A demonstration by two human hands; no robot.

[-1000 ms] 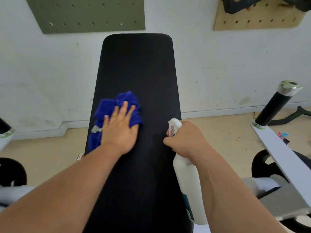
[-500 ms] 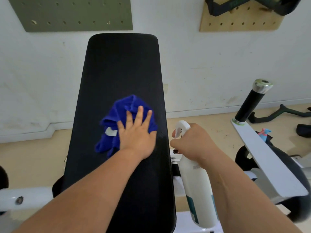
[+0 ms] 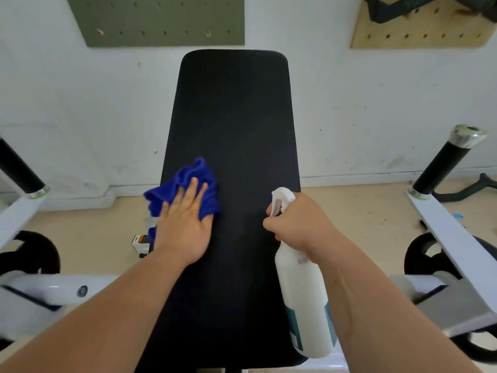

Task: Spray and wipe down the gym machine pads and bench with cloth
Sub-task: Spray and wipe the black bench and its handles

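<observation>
Your left grip (image 3: 185, 224) lies flat with its fingers straight, the palm pressing the crumpled royal-blue microfibre cloth (image 3: 188, 175) onto the long black padded worktop (image 3: 234, 117). The cloth sits at the worktop's left edge, roughly midway along its length. A fold spills over that edge, and part of the cloth is hidden under your palm.

Your right grip (image 3: 298, 222) is clenched round the neck of the white plastic spray bottle with a teal label (image 3: 304, 300), with one finger curled at the trigger. The bottle hangs along the worktop's right edge, its nozzle toward the far end and its body trailing back to the near end. You cannot tell from this view whether it touches the padding.

Left of the worktop, a black-sleeved handle (image 3: 18, 168) rises from a white metal frame arm. To the right stands a matching black handle with a chrome cap (image 3: 449, 162). A small orange-and-white box (image 3: 141, 242) lies on the beige floor just beside the worktop's left edge, below the cloth. Beyond the worktop's far end, the white wall carries an olive-green pegboard (image 3: 156, 20) toward the left and a pale wooden pegboard (image 3: 419, 33) toward the right.
</observation>
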